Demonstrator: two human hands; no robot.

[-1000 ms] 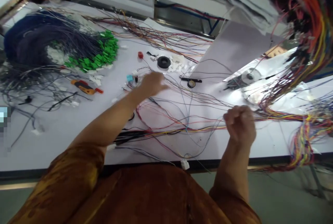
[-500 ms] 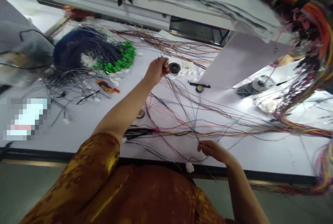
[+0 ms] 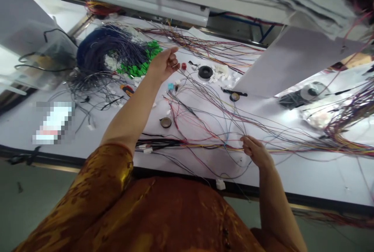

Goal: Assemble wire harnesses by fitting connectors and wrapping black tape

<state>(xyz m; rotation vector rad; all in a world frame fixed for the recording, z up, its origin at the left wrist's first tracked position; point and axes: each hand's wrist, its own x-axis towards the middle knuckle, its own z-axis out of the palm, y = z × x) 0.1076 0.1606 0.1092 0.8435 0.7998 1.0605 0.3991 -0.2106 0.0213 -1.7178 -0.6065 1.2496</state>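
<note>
In the head view my left hand (image 3: 166, 64) is raised over the middle of the table, fingers closed on the ends of thin dark wires (image 3: 201, 86). These wires slant down to my right hand (image 3: 254, 149), which is pinched shut on them near the front. Beneath them a long wire harness (image 3: 210, 146) lies along the table, with black sleeving on its left part. A red connector (image 3: 184, 66) sits just right of my left hand, and a light-blue connector (image 3: 170, 86) lies below it. The exact grip inside my left fingers is hidden.
Left of centre lies a coil of dark blue wires (image 3: 99, 45) with green connectors (image 3: 137, 68). An orange cutter (image 3: 126, 90) is partly behind my left forearm. Tape rolls (image 3: 205, 72) and white connectors (image 3: 223, 74) lie on the table (image 3: 96, 142). A white panel (image 3: 271, 61) slants at right.
The view has shifted somewhat. My left hand has moved left and my right hand has moved up and right along the wires, away from the table's front edge. Red and blue connectors now show.
</note>
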